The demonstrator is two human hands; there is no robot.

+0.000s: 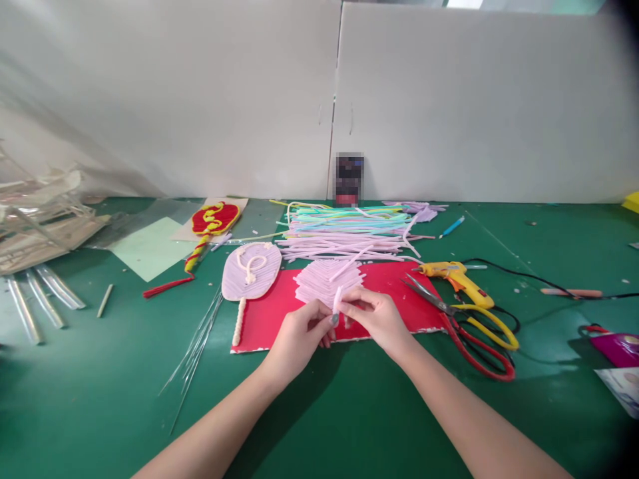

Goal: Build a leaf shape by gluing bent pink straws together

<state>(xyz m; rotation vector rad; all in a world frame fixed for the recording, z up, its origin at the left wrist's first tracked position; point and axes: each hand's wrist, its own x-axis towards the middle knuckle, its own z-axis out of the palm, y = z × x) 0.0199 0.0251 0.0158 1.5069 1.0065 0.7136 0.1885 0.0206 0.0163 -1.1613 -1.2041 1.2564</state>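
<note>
Between the fingertips of my left hand (304, 332) and my right hand (377, 316) is a short lilac pipe cleaner piece (338, 299), held nearly upright. Both hands are closed in a pinch on it. Just beyond them lies a leaf-like panel of lilac pipe cleaners (324, 278), set in slanting rows, on a red board (389, 286). To the left, a lilac fan (269, 266) with a cream cord loop on its face and a twisted cream handle (239, 326) rests partly on the board's edge.
Behind the board lies a pile of pipe cleaners (344, 243). Right are scissors (464, 319) and a yellow glue gun (459, 279) with its black cord. Left are thin wires (194, 352), a red-and-yellow fan (214, 219) and clear glue sticks (44, 299). A white partition (200, 100) stands behind.
</note>
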